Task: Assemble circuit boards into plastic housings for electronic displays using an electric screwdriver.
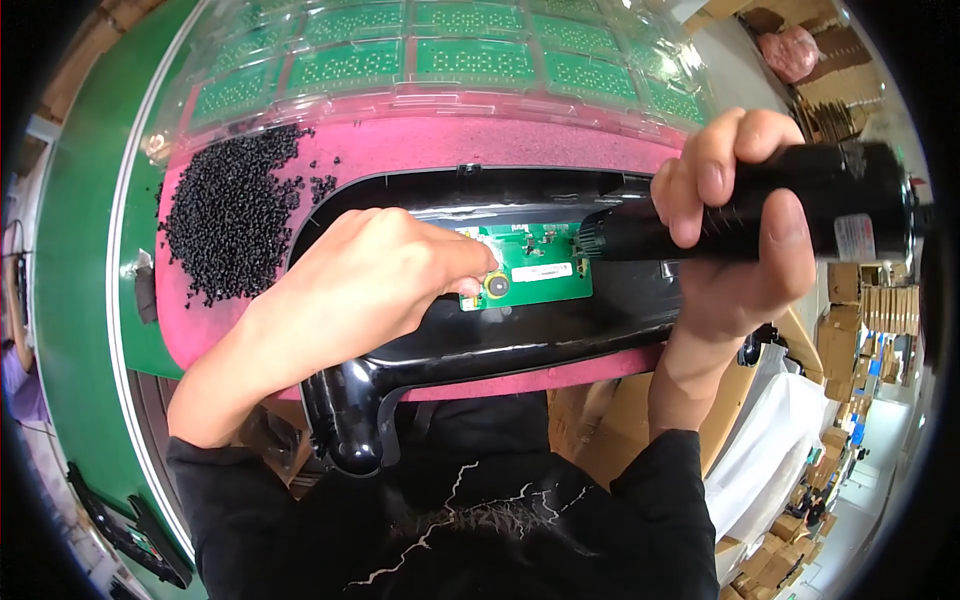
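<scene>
A black electric screwdriver lies across my right hand, whose fingers wrap round its body. Its ribbed nose points left and reaches the right edge of a green circuit board; the bit itself is hidden. The board sits inside a glossy black plastic housing with a handle-like stem at lower left. My left hand is closed over the board's left end, its fingertips pinched beside a round black component. What those fingertips hold, if anything, cannot be made out.
A pink mat lies under the housing. On its left is a heap of small black screws. Clear plastic trays of green circuit boards stand at the far side. Another black housing part lies at lower left. Cardboard boxes fill the right.
</scene>
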`<state>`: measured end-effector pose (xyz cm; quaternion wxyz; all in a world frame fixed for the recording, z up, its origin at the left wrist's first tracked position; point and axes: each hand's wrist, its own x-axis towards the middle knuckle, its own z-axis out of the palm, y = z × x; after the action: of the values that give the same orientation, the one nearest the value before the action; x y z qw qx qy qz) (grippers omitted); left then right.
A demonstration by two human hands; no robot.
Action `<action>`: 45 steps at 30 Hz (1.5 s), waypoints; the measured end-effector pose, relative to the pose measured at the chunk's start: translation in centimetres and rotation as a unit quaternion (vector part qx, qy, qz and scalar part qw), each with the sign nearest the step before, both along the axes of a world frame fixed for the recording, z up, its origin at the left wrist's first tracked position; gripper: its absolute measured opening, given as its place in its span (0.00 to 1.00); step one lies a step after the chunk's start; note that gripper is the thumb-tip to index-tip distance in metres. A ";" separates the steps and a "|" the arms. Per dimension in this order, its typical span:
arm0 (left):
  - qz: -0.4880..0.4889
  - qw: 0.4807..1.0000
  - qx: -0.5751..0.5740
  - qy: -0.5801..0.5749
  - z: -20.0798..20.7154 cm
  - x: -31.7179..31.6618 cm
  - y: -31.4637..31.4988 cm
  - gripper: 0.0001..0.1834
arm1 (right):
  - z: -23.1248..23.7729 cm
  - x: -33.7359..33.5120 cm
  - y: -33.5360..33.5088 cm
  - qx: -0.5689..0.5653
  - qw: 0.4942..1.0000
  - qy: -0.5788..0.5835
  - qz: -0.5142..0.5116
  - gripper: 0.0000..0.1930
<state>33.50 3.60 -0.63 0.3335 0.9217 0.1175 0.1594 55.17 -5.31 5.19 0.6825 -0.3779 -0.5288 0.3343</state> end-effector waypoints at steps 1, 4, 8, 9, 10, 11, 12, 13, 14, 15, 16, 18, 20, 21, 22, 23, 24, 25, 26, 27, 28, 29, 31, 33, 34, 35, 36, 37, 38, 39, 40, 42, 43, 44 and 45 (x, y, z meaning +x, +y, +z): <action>0.000 1.000 0.000 0.000 -0.1 0.0 0.0 0.04 | 0.1 -0.1 0.3 -0.002 1.000 -0.017 -0.005 0.17; 0.002 1.000 -0.011 -0.007 -0.1 0.1 0.1 0.04 | 0.0 0.6 0.8 -0.013 0.999 -0.044 0.025 0.16; 0.011 1.000 -0.017 0.013 0.2 0.1 0.0 0.04 | 0.0 0.7 0.8 -0.023 0.998 -0.041 0.052 0.15; 0.014 1.000 -0.023 0.012 0.2 0.2 0.0 0.04 | 0.0 0.6 0.6 -0.021 0.999 -0.034 0.032 0.15; 0.014 1.000 -0.020 0.012 0.3 0.1 0.0 0.04 | 0.0 0.7 0.5 -0.011 0.999 -0.012 0.039 0.15; 0.011 1.000 -0.026 0.002 0.2 0.1 0.0 0.05 | 0.0 0.9 0.2 -0.001 0.999 0.009 0.047 0.15; 0.008 0.999 -0.032 -0.007 0.0 0.0 0.0 0.05 | -0.1 1.3 0.0 0.022 0.995 0.041 0.086 0.14; 0.008 0.999 -0.030 -0.008 -0.1 0.1 0.1 0.05 | -0.4 1.7 -0.3 0.064 0.992 0.084 0.072 0.15; 0.007 0.999 -0.029 -0.014 -0.2 0.1 0.1 0.05 | -0.3 2.0 -0.8 0.077 0.988 0.107 0.078 0.15; 0.006 0.999 -0.028 -0.021 -0.3 0.2 0.1 0.06 | -0.1 2.3 -1.1 0.091 0.984 0.130 0.085 0.15; 0.009 0.999 -0.028 -0.019 -0.1 0.2 0.1 0.06 | -0.2 2.3 -1.2 0.100 0.980 0.148 0.086 0.15; 0.003 0.999 -0.016 -0.031 0.3 0.4 0.1 0.05 | -0.2 1.6 -1.2 0.098 0.977 0.174 0.080 0.13; 0.028 0.997 -0.046 -0.051 0.5 0.4 0.2 0.05 | -0.9 0.9 -0.8 0.072 0.980 0.169 0.074 0.13; 0.052 0.993 -0.076 -0.073 0.5 0.4 0.2 0.06 | -1.4 0.5 -0.5 0.063 0.984 0.153 0.065 0.13; 0.062 0.994 -0.069 -0.056 0.6 0.2 0.3 0.07 | -1.6 0.3 -0.3 0.048 0.986 0.142 0.068 0.13; 0.061 0.994 -0.069 -0.055 0.6 0.1 0.3 0.07 | -1.6 -0.1 -0.3 0.026 0.989 0.132 0.059 0.14; 0.065 0.995 -0.065 -0.041 0.5 0.0 0.2 0.06 | -1.6 -0.4 -0.2 0.026 0.991 0.122 0.052 0.17; 0.069 0.995 -0.061 -0.028 0.6 0.0 0.2 0.06 | -1.6 -0.5 -0.2 0.026 0.993 0.110 0.045 0.20; 0.069 0.995 -0.061 -0.028 0.4 0.1 0.2 0.06 | -1.6 -0.4 -0.1 0.035 0.995 0.080 0.041 0.24; 0.061 0.994 -0.073 -0.048 0.1 0.3 0.3 0.05 | -1.7 -0.4 0.0 0.043 0.997 0.049 0.038 0.30; 0.055 0.993 -0.085 -0.066 -0.1 0.3 0.3 0.05 | -1.3 -1.2 -0.1 0.026 0.999 0.028 -0.007 0.39; 0.057 0.993 -0.084 -0.065 0.0 0.3 0.3 0.05 | -1.4 -1.5 -0.1 0.017 0.999 0.029 -0.028 0.42; 0.080 0.991 -0.102 -0.021 0.3 0.4 0.3 0.03 | -1.4 -1.7 0.0 -0.006 0.999 0.029 -0.030 0.42; 0.081 0.991 -0.098 -0.033 0.4 0.5 0.3 0.02 | -1.3 -1.4 0.4 -0.017 1.000 -0.004 -0.013 0.41; 0.084 0.991 -0.093 -0.045 0.4 0.4 0.4 0.02 | -1.3 -1.3 0.6 -0.027 0.999 -0.037 0.006 0.39; 0.087 0.991 -0.093 -0.044 0.2 0.3 0.5 0.02 | -1.3 -1.4 0.4 -0.027 0.999 -0.036 0.009 0.39; 0.086 0.992 -0.076 -0.059 -0.3 0.1 0.5 0.03 | -1.3 -1.5 -0.1 -0.062 0.997 -0.004 0.035 0.36; 0.081 0.992 -0.059 -0.074 -0.5 0.1 0.7 0.04 | -1.3 -1.4 -0.4 -0.097 0.993 0.027 0.058 0.34; 0.082 0.992 -0.059 -0.074 -0.5 0.0 0.7 0.04 | -1.5 -1.1 -0.2 -0.061 0.994 0.035 0.082 0.29; 0.080 0.992 -0.068 -0.068 -0.4 -0.1 0.6 0.05 | -1.7 -0.9 -0.3 -0.039 0.994 0.052 0.089 0.26; 0.079 0.992 -0.077 -0.063 -0.4 -0.1 0.5 0.06 | -1.5 -0.6 -0.5 -0.028 0.991 0.077 0.111 0.25; 0.068 0.993 -0.080 -0.054 -0.2 -0.1 0.5 0.07 | -1.0 -0.3 -0.3 0.006 0.981 0.118 0.151 0.20; 0.055 0.994 -0.081 -0.047 0.0 -0.1 0.5 0.07 | -1.0 -0.4 -0.4 0.025 0.973 0.157 0.166 0.19; 0.043 0.995 -0.083 -0.043 0.0 -0.1 0.5 0.08 | -0.9 -0.2 -0.4 0.037 0.968 0.162 0.188 0.19; 0.046 0.995 -0.083 -0.042 0.0 0.0 0.4 0.08 | -0.9 -0.1 -0.4 0.049 0.962 0.169 0.209 0.19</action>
<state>33.46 4.03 -0.60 0.4062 0.8767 0.1588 0.2028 55.11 -5.67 4.29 0.6944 -0.1629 -0.4892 0.5019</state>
